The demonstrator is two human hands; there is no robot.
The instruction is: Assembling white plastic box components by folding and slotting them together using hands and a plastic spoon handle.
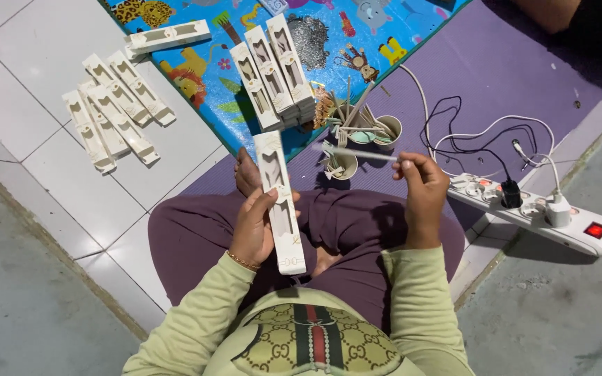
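We are holding a long white cardboard sleeve [280, 202] upright over our lap, with cut-out windows down its face, and our left hand [253, 226] is gripping it around the lower half, thumb pressed over the front. Our right hand [423, 191] is pinching the end of a thin pale stick-like utensil [357, 152] between thumb and fingertips, its far end pointing leftward toward the sleeve but not touching it. To do this well, we judge that we should be keeping the sleeve steady and lining the utensil up with the sleeve's open end, guiding it in gently rather than forcing it against the card. Just beyond our knees, three small paper cups [364, 136] are standing on the purple mat [510, 63], bristling with more wooden utensils. Further out, a stack of like sleeves [273, 73] is lying on the colourful play mat [196, 83], and another loose pile of sleeves [113, 108] is resting on the white tiled floor [36, 83]. To our right, a white power strip [545, 209] with plugged cables is lying near the mat.
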